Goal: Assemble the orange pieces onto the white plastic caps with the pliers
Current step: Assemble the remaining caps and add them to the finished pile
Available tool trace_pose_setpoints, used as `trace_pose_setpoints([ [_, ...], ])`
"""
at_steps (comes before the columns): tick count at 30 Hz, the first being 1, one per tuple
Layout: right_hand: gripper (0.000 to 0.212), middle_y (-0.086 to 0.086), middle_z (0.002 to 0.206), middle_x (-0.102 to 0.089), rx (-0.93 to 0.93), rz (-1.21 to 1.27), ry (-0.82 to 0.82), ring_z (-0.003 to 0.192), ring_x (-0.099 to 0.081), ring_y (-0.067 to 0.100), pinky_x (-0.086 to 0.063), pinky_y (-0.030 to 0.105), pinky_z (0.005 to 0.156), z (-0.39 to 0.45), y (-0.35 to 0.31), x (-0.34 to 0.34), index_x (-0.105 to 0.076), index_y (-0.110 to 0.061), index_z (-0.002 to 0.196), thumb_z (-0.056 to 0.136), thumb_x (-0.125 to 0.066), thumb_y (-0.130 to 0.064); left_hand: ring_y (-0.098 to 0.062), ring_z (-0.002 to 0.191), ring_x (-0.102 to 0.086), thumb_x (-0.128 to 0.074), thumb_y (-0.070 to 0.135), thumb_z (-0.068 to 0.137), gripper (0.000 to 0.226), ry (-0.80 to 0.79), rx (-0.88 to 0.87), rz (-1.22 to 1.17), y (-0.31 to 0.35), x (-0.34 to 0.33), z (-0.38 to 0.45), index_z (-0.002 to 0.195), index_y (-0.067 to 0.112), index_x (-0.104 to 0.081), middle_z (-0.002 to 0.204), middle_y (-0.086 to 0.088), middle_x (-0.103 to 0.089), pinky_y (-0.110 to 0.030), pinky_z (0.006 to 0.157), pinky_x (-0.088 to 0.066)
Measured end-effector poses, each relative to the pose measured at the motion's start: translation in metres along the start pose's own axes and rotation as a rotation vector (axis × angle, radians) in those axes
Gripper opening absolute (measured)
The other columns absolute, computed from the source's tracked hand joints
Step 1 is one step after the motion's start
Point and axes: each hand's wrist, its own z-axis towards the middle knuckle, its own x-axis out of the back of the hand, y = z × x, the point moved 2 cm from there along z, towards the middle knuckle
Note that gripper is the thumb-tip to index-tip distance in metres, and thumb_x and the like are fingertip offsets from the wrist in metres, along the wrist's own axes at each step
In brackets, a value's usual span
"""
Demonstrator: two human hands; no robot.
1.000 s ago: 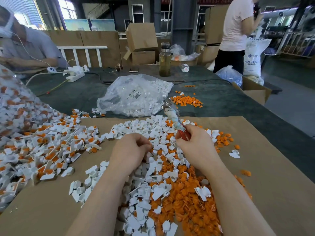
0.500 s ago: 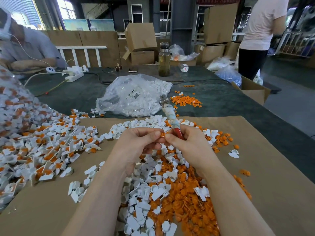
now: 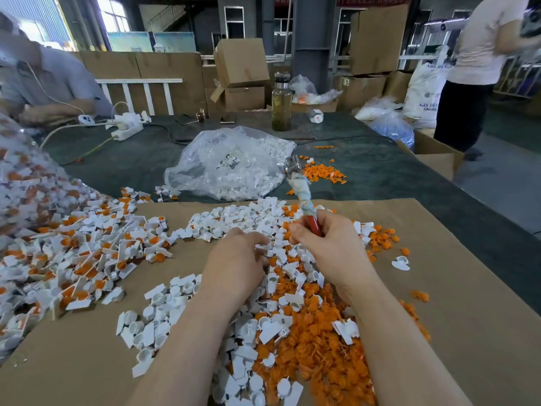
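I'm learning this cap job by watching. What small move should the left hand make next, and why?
Probably lift one white cap out of the pile and bring it up toward the pliers. The left hand is down among the loose white caps, fingers curled there, while the right hand grips the pliers upright, tip free; whether a cap is already pinched is unclear.

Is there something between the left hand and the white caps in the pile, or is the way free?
Nothing visible stands between them. The left hand already lies on the pile of white caps, its fingertips among the loose pieces. The right hand holds the pliers off to the side, jaws pointing away, not across the left hand's path.
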Motion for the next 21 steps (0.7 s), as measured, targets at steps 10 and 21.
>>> trace_pose_setpoints([
  [10,0.018,-0.002,0.074,-0.067,0.013,-0.059,-0.008,0.062,-0.055,0.001,-0.045,0.012,0.056,0.0013,0.0022,-0.0015,-0.064,-0.017,0.083,0.090,-0.067,-0.033,-0.011,0.081,-0.065,-0.056,0.014,0.094,0.019,-0.004,0.034,-0.032,0.0009,-0.0005,-0.0012,0.087,0.030,-0.064,0.090,0.007,-0.072,-0.028,0.074,-0.053],
  [21,0.017,-0.010,0.063,-0.064,0.017,-0.042,0.001,0.055,-0.051,-0.002,-0.043,0.009,0.051,0.0013,0.0038,-0.0019,-0.065,-0.015,0.081,0.089,-0.068,-0.031,-0.005,0.077,-0.051,-0.074,0.033,0.087,0.017,-0.021,-0.043,-0.031,-0.0047,-0.0070,0.0012,0.103,0.029,-0.071,0.096,0.007,-0.055,-0.019,0.064,-0.038],
])
